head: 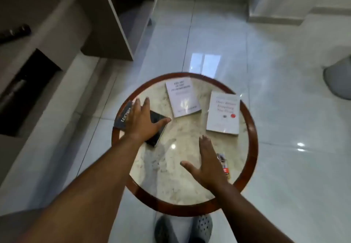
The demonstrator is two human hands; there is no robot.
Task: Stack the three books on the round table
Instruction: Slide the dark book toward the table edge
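Observation:
Three books lie on the round table (pixel 253 140), which has a marble top and a red-brown rim. A dark book (pixel 123 118) with white spine lettering sits at the left edge. My left hand (pixel 141 124) lies over it with fingers spread and the thumb pointing right; I cannot tell whether it touches or grips the book. A white book (pixel 182 97) lies at the far middle, and a second white book (pixel 224 112) with a red dot lies at the right. My right hand (pixel 207 164) hovers open over the near right of the tabletop, holding nothing.
A small red-and-white packet (pixel 225 164) lies just right of my right hand near the rim. A brown cabinet (pixel 106 14) stands at the far left and a grey bin (pixel 340 77) at the right. My grey shoes (pixel 202 227) stand below the table on glossy tiles.

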